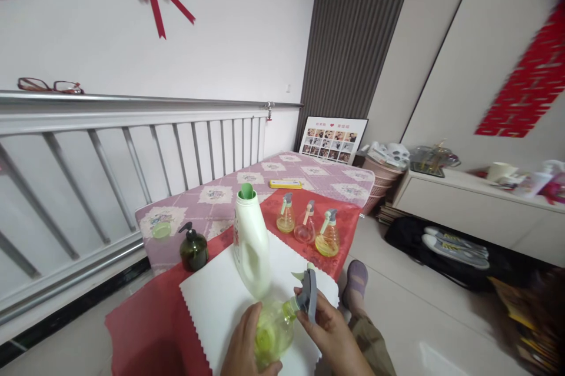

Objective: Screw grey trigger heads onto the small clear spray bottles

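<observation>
My left hand (242, 343) wraps round the body of a clear spray bottle (276, 335) with yellow-green liquid in it. The bottle leans to the right over the white mat (212, 299). At its neck, my right hand (324, 326) grips the grey and pale green spray head (308, 296); whether the head is seated on the neck I cannot tell. Just behind stands a large pale green detergent jug (252, 240), upright, its green spout (246, 190) uncovered. Three similar spray bottles, one left (286, 214), one middle (305, 224) and one right (327, 235), stand on the red cloth.
A dark green pump bottle (194, 248) and a pale green cap (161, 229) are at the left. Behind lies a yellow box (286, 184) on the patterned tablecloth (256, 177). A white railing (185, 155) borders the table; a cabinet (468, 190) stands at the right.
</observation>
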Demonstrator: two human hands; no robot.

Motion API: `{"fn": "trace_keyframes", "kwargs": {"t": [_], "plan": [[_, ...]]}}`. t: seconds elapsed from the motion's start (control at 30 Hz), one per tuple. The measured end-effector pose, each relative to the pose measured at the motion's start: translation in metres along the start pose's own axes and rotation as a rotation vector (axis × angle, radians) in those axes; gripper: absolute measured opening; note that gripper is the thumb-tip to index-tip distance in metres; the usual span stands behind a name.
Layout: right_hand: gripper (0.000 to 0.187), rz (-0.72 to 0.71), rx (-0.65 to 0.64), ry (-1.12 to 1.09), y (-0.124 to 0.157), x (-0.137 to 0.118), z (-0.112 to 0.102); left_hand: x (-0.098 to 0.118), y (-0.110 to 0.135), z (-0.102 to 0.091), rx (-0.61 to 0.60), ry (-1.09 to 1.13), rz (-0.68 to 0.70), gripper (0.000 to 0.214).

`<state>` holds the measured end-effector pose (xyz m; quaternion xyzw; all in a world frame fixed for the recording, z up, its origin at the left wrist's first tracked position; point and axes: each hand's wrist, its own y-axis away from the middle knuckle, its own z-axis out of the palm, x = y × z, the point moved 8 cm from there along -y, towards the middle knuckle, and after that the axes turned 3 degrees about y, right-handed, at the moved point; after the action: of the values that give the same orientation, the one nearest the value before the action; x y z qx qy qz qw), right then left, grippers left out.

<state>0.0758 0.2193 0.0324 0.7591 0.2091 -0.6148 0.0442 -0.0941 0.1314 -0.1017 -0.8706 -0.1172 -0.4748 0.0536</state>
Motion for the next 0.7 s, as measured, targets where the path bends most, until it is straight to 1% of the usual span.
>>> {"fn": "trace_keyframes", "kwargs": {"t": [0.07,0.13,0.2,0.23,0.4,0.5,0.6,0.7], "plan": [[0.050,0.020,0.014,-0.017,-0.001,0.001,-0.003,-0.001,0.001,0.001,-0.001,-0.016,0.018,0.096],[0.050,0.046,0.055,-0.042,-0.002,-0.001,-0.009,-0.002,0.001,0.002,0.005,-0.025,0.042,0.096],[0.051,0.067,0.082,-0.061,-0.002,-0.006,-0.015,-0.003,0.002,0.001,0.032,-0.028,0.062,0.096],[0.050,0.073,0.074,-0.063,-0.003,-0.009,-0.016,-0.003,0.002,0.000,0.044,-0.029,0.069,0.095],[0.045,0.061,-0.112,-0.034,-0.002,-0.020,0.002,-0.001,0.004,0.001,0.018,-0.034,0.069,0.094],[0.043,0.028,-0.147,-0.012,-0.001,-0.015,0.007,-0.001,0.004,0.000,0.033,-0.040,0.063,0.094],[0.040,-0.011,-0.183,0.013,0.000,-0.006,0.012,0.001,0.004,0.001,0.014,-0.046,0.077,0.094],[0.038,-0.041,-0.190,0.030,0.002,0.001,0.013,0.003,0.004,-0.001,0.016,-0.045,0.093,0.094]]}}
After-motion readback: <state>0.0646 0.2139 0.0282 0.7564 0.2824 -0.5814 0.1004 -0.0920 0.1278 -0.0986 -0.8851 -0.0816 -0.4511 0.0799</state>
